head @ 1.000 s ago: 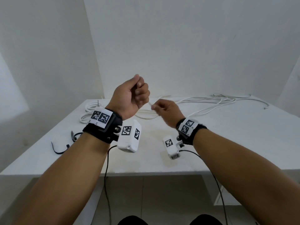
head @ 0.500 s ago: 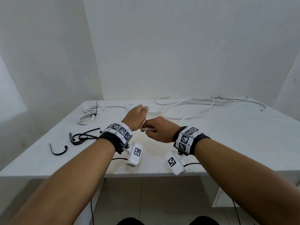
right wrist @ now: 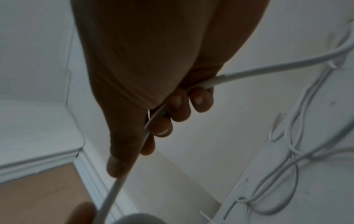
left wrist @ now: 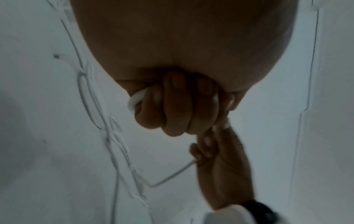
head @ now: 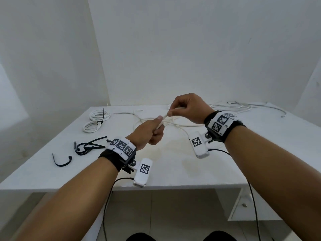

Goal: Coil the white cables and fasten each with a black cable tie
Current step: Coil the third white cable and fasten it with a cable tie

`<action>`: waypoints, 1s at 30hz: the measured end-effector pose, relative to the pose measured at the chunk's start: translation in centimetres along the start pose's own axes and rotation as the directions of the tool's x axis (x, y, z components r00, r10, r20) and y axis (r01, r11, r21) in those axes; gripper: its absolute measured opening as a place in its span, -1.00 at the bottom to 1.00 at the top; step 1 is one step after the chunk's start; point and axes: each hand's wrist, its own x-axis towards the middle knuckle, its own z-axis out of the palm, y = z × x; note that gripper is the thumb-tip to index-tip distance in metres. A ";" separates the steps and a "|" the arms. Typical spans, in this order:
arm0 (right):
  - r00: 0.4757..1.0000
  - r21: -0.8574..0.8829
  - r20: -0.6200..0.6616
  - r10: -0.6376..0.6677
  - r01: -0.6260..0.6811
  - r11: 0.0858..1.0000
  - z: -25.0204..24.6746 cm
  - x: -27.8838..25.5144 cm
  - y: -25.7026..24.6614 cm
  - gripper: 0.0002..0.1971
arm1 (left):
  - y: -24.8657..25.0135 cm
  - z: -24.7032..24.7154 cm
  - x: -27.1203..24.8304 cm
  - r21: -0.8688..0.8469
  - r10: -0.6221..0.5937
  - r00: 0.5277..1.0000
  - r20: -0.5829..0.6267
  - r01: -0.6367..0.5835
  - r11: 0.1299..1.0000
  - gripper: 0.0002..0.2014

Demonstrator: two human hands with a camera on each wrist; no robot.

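Observation:
A white cable [head: 163, 117] runs between both hands above the middle of the white table [head: 173, 164]. My left hand [head: 152, 129] is a fist round the cable; in the left wrist view a loop of the white cable [left wrist: 137, 98] sticks out beside the curled fingers [left wrist: 176, 106]. My right hand [head: 184, 106], higher and to the right, pinches the same cable; in the right wrist view the white cable [right wrist: 249, 72] passes under the fingers [right wrist: 180, 106]. Its loose length [head: 182, 125] lies on the table behind. Black cable ties [head: 88, 146] lie left.
Two tied white coils [head: 97, 120] sit at the back left. More loose white cables [head: 243, 106] trail along the back right. A single curved black tie [head: 61, 160] lies near the left front edge. White walls close in behind and at the sides.
My right hand has risen and moved right, drawing the cable up. My left hand dropped from high to the table a second ago and now grips the cable in a fist, lower left.

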 end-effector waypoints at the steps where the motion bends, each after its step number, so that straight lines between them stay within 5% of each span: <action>1: 0.999 0.053 -0.032 0.014 -0.012 0.999 0.1 0.1 0.2 -0.74 | 0.5 0.2 -0.1 -0.052 0.028 1.000 0.008 -0.028 0.998 -0.47; 7: 0.994 0.339 -0.056 0.089 -0.065 0.938 2.5 -0.3 0.8 -0.75 | 3.5 0.9 -0.6 -0.236 0.207 0.978 -0.021 -0.206 0.950 -0.53; 10: 0.995 0.330 -0.023 0.093 -0.080 0.941 4.4 -0.9 1.2 -0.58 | 4.9 0.7 -0.7 -0.355 0.296 0.955 -0.026 -0.286 0.890 -0.56; 14: 0.972 0.346 -0.120 0.203 -0.151 0.926 6.0 -1.1 2.4 -0.87 | 6.2 -0.4 -0.6 -0.364 0.336 0.936 -0.103 -0.350 0.863 -0.66; 17: 0.980 0.231 -0.105 0.172 -0.144 0.962 7.3 -1.4 2.2 -0.84 | 5.7 -1.2 0.1 -0.323 0.306 0.931 -0.199 -0.358 0.876 -0.68; 22: 0.993 -0.028 0.091 0.078 -0.076 0.997 8.8 -2.1 0.2 -0.82 | 3.6 -2.4 1.6 -0.127 0.224 0.886 -0.406 -0.298 0.946 -0.64; 26: 0.979 -0.208 0.202 0.033 0.010 0.978 8.5 -2.2 -0.5 -0.87 | 1.5 -3.1 1.7 0.148 0.208 0.866 -0.454 -0.157 0.977 -0.62; 30: 0.978 -0.300 0.206 0.027 0.037 0.953 6.7 -1.8 -0.8 -0.92 | -0.6 -4.0 1.3 0.507 0.161 0.893 -0.421 0.085 0.858 -0.53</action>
